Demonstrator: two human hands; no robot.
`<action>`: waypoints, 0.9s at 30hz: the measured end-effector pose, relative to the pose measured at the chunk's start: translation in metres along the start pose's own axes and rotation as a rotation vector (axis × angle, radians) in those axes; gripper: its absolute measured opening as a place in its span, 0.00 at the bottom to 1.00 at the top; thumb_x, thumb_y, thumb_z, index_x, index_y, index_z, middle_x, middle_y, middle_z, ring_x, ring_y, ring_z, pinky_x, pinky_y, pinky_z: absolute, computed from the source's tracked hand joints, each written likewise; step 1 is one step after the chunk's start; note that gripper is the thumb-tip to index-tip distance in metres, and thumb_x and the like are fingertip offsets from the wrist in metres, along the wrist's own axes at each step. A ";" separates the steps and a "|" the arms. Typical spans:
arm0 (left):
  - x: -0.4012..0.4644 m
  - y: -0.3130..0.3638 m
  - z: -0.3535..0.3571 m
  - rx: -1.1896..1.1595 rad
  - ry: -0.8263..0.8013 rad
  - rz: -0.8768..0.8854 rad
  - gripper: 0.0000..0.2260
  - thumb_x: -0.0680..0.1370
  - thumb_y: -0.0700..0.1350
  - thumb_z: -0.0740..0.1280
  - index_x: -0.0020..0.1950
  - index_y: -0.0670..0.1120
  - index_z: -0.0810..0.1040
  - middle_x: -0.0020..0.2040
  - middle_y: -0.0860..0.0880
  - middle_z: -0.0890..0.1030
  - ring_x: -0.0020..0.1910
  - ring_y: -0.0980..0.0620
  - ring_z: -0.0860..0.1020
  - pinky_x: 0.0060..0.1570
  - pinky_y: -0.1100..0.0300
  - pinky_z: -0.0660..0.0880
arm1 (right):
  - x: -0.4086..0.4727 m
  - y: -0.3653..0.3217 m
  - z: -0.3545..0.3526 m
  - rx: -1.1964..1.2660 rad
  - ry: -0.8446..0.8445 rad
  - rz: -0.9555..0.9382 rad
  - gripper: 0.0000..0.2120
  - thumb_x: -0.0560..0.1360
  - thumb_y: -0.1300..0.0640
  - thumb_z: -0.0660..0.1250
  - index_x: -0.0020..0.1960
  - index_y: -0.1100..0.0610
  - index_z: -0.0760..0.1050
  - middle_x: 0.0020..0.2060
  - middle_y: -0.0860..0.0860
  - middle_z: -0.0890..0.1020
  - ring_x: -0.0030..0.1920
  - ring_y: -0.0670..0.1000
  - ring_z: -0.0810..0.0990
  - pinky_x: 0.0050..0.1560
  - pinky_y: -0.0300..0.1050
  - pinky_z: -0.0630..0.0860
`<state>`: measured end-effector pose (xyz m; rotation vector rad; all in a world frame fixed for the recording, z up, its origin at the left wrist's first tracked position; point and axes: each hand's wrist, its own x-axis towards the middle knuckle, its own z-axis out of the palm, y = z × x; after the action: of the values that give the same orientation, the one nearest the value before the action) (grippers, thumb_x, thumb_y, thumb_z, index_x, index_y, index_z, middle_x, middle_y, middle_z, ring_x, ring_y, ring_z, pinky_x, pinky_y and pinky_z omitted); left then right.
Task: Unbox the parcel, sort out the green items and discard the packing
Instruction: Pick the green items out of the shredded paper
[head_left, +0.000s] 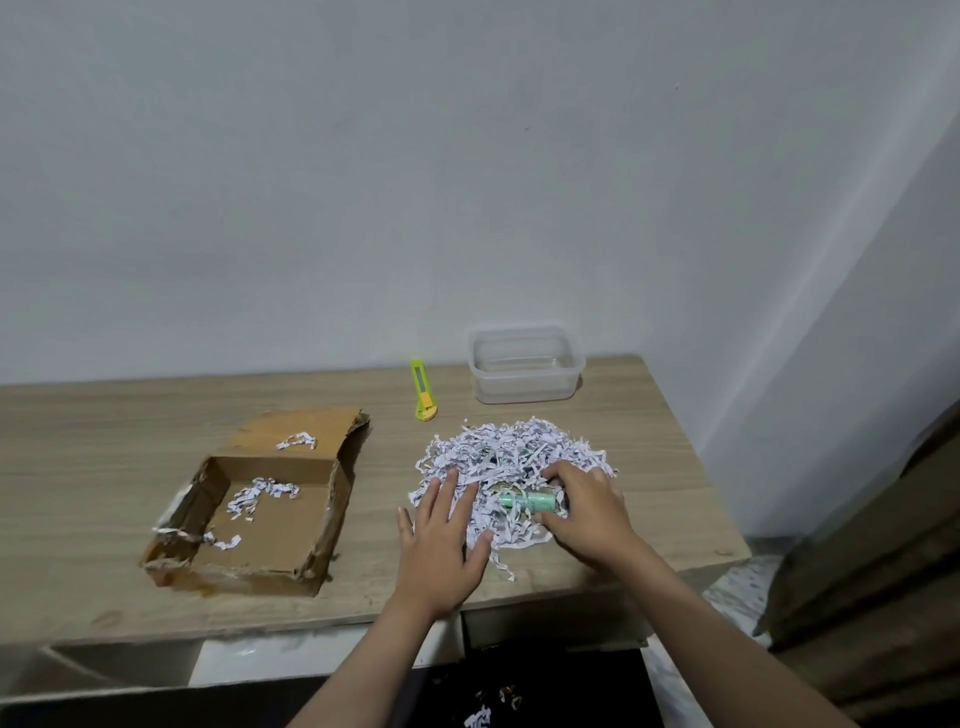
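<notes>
At the lower left of the frame the cardboard box lies opened on the desk, its flap folded back. Only a few scraps of shredded paper are left inside it and on the flap, so the unboxing part looks done.

Going right, the left hand lies flat at the near left edge of the pile of shredded paper, at the centre of the frame. Its fingers are straight and spread, pressing on the shreds and holding nothing. The pile lies on the desk between the box and the right edge of the desk.

Above the pile, near the wall, a green and yellow utility knife rests on the desk, apart from the pile. Just right of it stands a clear plastic container; I see nothing inside it, so I judge that no green item is sorted yet, if this is the place for them.

At the right side of the pile the right hand has its fingers curled around a light green cylindrical item, which lies partly in the shreds. This looks like the first green item being taken out.

What is left, in my judgement: to lift this item out, to search the pile for more green things, and to throw away the shreds and the box. Whether more items hide in the pile, I cannot tell.
</notes>
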<state>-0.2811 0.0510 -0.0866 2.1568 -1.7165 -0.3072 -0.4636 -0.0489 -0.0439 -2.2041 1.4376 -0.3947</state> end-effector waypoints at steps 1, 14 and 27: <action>0.000 0.000 0.000 -0.001 0.002 -0.003 0.27 0.77 0.61 0.53 0.75 0.59 0.53 0.78 0.56 0.47 0.77 0.52 0.44 0.71 0.38 0.44 | -0.001 0.000 -0.001 0.022 0.020 0.001 0.22 0.66 0.46 0.72 0.57 0.43 0.69 0.48 0.39 0.77 0.53 0.49 0.69 0.51 0.46 0.62; 0.001 -0.001 0.000 -0.040 0.020 -0.015 0.27 0.77 0.61 0.55 0.75 0.59 0.55 0.78 0.56 0.50 0.77 0.51 0.46 0.71 0.37 0.44 | -0.013 -0.010 -0.020 0.377 0.080 -0.146 0.23 0.63 0.62 0.75 0.52 0.46 0.72 0.49 0.45 0.77 0.51 0.42 0.75 0.46 0.25 0.68; 0.000 0.000 -0.001 -0.041 0.020 -0.023 0.25 0.77 0.60 0.55 0.74 0.59 0.57 0.78 0.55 0.53 0.77 0.51 0.47 0.71 0.38 0.44 | -0.016 0.010 -0.010 0.235 0.184 -0.026 0.22 0.56 0.58 0.81 0.43 0.53 0.72 0.43 0.49 0.75 0.41 0.45 0.72 0.38 0.30 0.66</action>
<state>-0.2812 0.0515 -0.0859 2.1448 -1.6615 -0.3231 -0.4831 -0.0396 -0.0403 -2.0411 1.3770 -0.7523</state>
